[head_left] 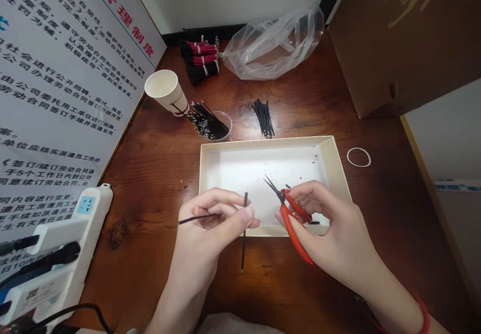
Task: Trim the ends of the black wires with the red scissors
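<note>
- Head camera, looking down at the counter (158,184): the left hand (208,229) pinches black wires (244,239) between thumb and fingers, one running sideways out past the hand and one standing nearly upright, crossing in front of the tray's near edge.
- The right hand (330,224) closes around small red-handled scissors (295,229), with the metal blades (273,189) slightly parted and pointing to the upper left, just beside the upright wire but not touching it.
- A red band (424,319) circles the right wrist.
- Both hands sit over the near edge of a shallow white tray (263,141), which has small red and dark flecks on its floor.
- Just above the tray, a clear cup (223,123) holds a bunch of black wires with silver tips, and a loose pile of wires (263,118) lies to its right.
- A tilted paper cup (165,91) sits left of the clear cup.
- Upper middle of the frame: bundled wires with red bands (199,58) lie beside a clear plastic bag (272,43).
- Right of the tray: a rubber band (358,157).
- Lower left: a white power strip (90,209) with plugs.
- Far left: a printed sign (63,73).
- Upper right: a brown cardboard box (398,38).
</note>
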